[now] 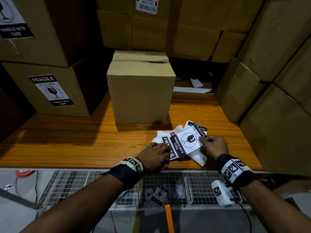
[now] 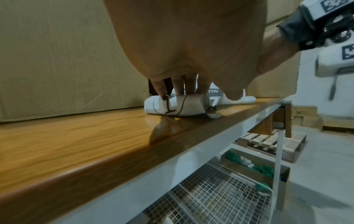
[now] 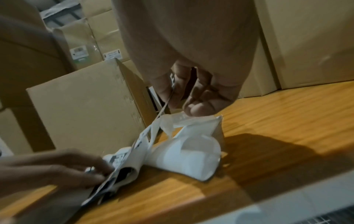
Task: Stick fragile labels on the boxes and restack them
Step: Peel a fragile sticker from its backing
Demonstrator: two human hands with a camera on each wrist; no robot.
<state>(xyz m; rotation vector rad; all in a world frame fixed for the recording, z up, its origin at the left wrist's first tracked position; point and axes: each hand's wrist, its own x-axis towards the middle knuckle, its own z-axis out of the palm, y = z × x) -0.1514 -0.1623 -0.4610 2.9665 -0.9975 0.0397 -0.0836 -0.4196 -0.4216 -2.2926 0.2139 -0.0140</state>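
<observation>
Head view: right hand (image 1: 214,145) pinching the top corner of one fragile label (image 1: 188,140), thumb against forefinger, sheet lifted at a slant off the pile; left hand (image 1: 155,157) with straight fingers pressed flat on the heap of loose labels (image 1: 166,143), pinning it to the wooden table (image 1: 67,145) near the front edge.

Risks, as a judgement: curled, overlapping sheets likely to cling together, so two could rise at once; a sharp pull against the pinned heap could tear the pinched corner or crease the print; a slack left hand could let the whole heap drag toward the table edge and drop into the wire basket (image 1: 70,182) below, with fallen labels (image 1: 158,193) lying in it; exposed adhesive, if any, could fold onto itself and spoil the sheet.

Count: one plain box (image 1: 140,86) standing centre on the table, no label visible on the faces in view, just behind the heap; two labelled boxes (image 1: 50,89) stacked at left; several unlabelled cartons at right and behind, exact number not clear; loose labels on the table at least three, overlapping too much for a firm tally; at least one in the basket.
</observation>
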